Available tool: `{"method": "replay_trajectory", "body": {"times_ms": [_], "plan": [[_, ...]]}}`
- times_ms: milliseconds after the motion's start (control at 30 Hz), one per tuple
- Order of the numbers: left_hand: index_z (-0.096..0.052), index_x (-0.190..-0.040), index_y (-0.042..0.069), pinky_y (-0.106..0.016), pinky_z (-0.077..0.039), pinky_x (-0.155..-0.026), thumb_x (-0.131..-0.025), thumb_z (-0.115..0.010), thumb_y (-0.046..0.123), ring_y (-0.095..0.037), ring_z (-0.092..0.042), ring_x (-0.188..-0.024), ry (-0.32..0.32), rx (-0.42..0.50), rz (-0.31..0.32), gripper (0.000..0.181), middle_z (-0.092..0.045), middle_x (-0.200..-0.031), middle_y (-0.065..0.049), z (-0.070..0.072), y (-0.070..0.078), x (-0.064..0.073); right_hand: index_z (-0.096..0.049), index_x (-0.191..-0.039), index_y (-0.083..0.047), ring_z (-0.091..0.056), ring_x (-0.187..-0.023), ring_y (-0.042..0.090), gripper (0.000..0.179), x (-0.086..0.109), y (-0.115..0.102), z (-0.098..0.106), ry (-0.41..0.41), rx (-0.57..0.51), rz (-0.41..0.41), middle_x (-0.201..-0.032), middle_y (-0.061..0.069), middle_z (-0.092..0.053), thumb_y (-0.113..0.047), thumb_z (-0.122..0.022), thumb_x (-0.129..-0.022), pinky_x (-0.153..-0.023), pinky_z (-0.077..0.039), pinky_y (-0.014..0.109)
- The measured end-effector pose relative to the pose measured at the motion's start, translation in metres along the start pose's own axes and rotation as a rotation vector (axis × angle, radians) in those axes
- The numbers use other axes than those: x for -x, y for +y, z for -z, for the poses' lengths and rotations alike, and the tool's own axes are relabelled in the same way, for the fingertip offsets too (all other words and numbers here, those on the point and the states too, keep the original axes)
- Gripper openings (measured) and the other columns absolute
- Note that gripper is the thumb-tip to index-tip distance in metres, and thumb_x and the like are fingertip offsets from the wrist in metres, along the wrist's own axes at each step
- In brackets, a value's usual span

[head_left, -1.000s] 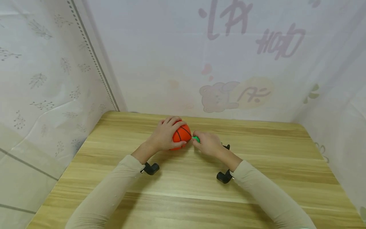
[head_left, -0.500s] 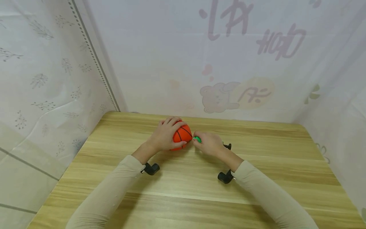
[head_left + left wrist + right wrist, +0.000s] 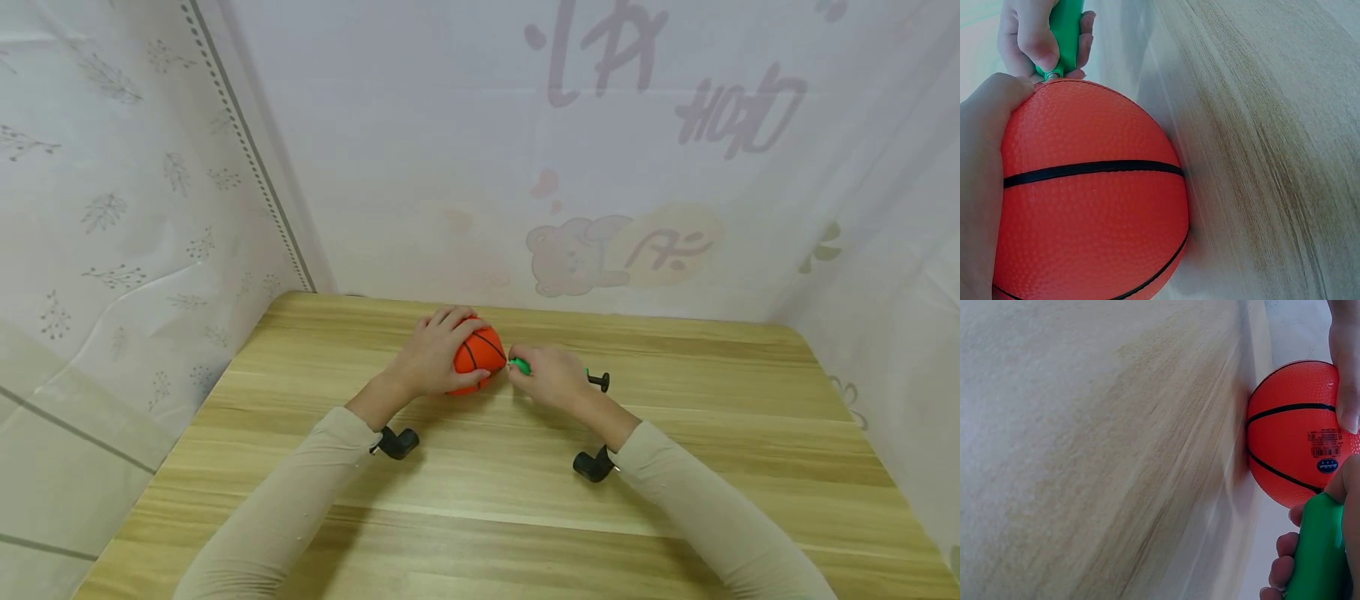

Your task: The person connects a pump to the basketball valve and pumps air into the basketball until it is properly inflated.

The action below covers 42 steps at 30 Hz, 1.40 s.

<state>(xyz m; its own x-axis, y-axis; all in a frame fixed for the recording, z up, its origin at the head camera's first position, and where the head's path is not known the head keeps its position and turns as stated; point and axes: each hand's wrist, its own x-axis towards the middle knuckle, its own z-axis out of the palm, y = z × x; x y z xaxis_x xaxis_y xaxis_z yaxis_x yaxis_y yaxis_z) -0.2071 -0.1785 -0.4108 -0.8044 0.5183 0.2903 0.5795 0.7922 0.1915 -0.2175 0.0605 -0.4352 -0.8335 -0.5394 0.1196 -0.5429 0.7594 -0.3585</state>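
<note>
An orange toy basketball point(image 3: 480, 350) with black lines rests on the table, its side towards the pump drawn to a slight point. My left hand point(image 3: 433, 354) holds it from the left, fingers over the top and thumb along the near side. In my right hand point(image 3: 551, 377) is a green hand pump point(image 3: 1319, 553), gripped with curled fingers. The pump's tip meets the ball in the left wrist view, where a small metal end shows. Behind the right hand the pump's black handle point(image 3: 600, 382) sticks out. Printing and a blue mark show on the ball in the right wrist view.
The wood-grain table point(image 3: 480, 500) stretches around both hands. A pale printed cloth point(image 3: 405, 167) hangs along its back and sides. Black camera mounts point(image 3: 397, 442) are worn at both wrists.
My right hand has shifted slightly right with the pump, and the ball's pointed end has stretched a little that way. More of the black handle shows. The left hand keeps its hold.
</note>
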Motion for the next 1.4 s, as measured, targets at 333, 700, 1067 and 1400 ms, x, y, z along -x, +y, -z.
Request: {"method": "replay_trajectory", "body": {"times_ms": [333, 700, 1067, 1400], "plan": [[-0.058, -0.137, 0.017, -0.057, -0.043, -0.096, -0.086, -0.076, 0.051, -0.033, -0.045, -0.131, 0.002, -0.002, -0.009, 0.064, -0.049, -0.141, -0.01, -0.0005, 0.0001, -0.0007, -0.065, -0.09, -0.025, -0.049, -0.056, 0.01, 0.006, -0.0006, 0.0027, -0.0019, 0.039, 0.022, 0.012, -0.062, -0.011, -0.053, -0.03, -0.06, -0.091, -0.046, -0.034, 0.029], [-0.059, -0.136, 0.017, -0.057, -0.043, -0.096, -0.085, -0.077, 0.05, -0.033, -0.045, -0.131, 0.009, 0.012, -0.009, 0.063, -0.049, -0.141, -0.011, 0.0003, 0.0013, 0.0006, -0.065, -0.089, -0.027, -0.052, -0.059, 0.011, 0.007, -0.0002, 0.0023, -0.0022, 0.048, 0.048, 0.0, -0.066, -0.011, -0.056, -0.033, -0.061, -0.091, -0.046, -0.037, 0.03], [-0.06, -0.135, 0.016, -0.058, -0.042, -0.098, -0.086, -0.077, 0.049, -0.033, -0.044, -0.131, 0.013, 0.014, -0.016, 0.062, -0.049, -0.142, -0.012, -0.0014, 0.0004, 0.0002, -0.065, -0.09, -0.026, -0.051, -0.057, 0.01, 0.008, 0.0012, 0.0036, -0.0019, 0.047, 0.065, 0.019, -0.066, -0.01, -0.056, -0.032, -0.062, -0.092, -0.046, -0.037, 0.029], [-0.059, -0.135, 0.015, -0.058, -0.042, -0.098, -0.086, -0.077, 0.049, -0.033, -0.044, -0.131, 0.012, 0.015, -0.02, 0.062, -0.049, -0.142, -0.012, -0.0027, 0.0011, 0.0003, -0.064, -0.087, -0.025, -0.047, -0.055, 0.009, 0.007, 0.0046, 0.0047, -0.0018, 0.086, 0.088, 0.062, -0.065, -0.01, -0.053, -0.03, -0.064, -0.092, -0.044, -0.033, 0.027]]}}
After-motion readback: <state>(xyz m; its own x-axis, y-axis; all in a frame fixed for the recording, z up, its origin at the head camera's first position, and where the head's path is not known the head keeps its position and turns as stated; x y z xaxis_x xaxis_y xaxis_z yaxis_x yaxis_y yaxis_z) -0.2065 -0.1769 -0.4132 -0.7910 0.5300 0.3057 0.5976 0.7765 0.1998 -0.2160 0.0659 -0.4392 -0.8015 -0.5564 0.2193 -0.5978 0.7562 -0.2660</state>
